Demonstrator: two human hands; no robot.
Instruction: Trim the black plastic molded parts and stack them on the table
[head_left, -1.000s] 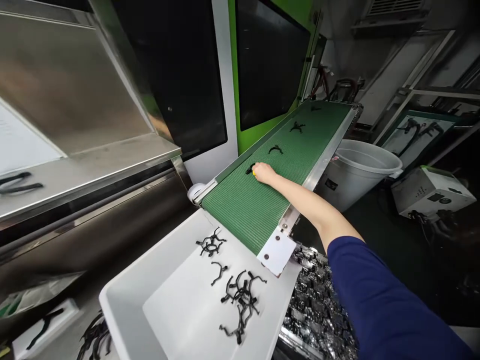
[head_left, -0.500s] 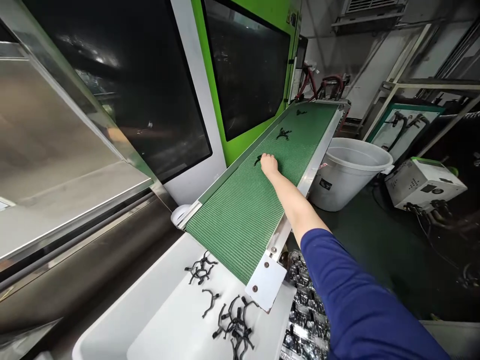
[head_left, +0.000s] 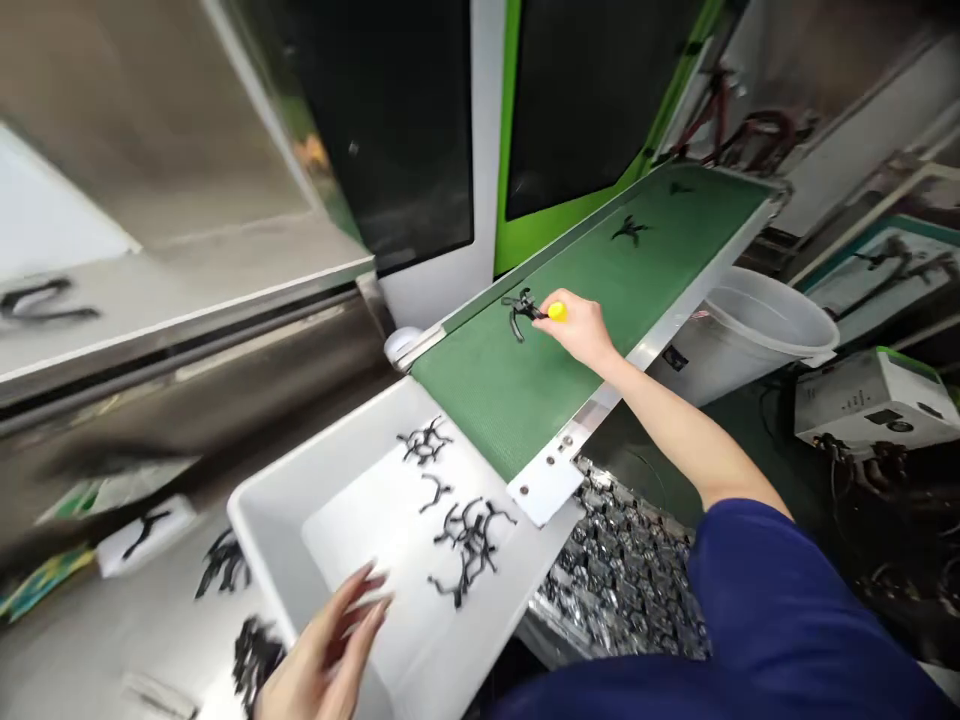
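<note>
My right hand (head_left: 581, 328) reaches over the green conveyor belt (head_left: 517, 390) and pinches a black plastic part (head_left: 520, 307), with something small and yellow at my fingertips. The part hangs just above the belt's left edge. My left hand (head_left: 326, 650) is low in front of the white bin (head_left: 277, 540), fingers stretched out and holding nothing. Several black parts (head_left: 465, 535) lie in the bin below the belt's end. Further up the belt lies another black part (head_left: 628, 231).
A white bucket (head_left: 772, 320) stands right of the belt. A green and white machine with dark windows rises behind it. Shiny metal pieces (head_left: 622, 580) fill a tray under the belt's end. More black parts (head_left: 225, 570) lie on the steel bench at left.
My right hand has drawn back down the belt with a black part lifted in its fingers. My left hand has come into view near the bin. The view swung left and down.
</note>
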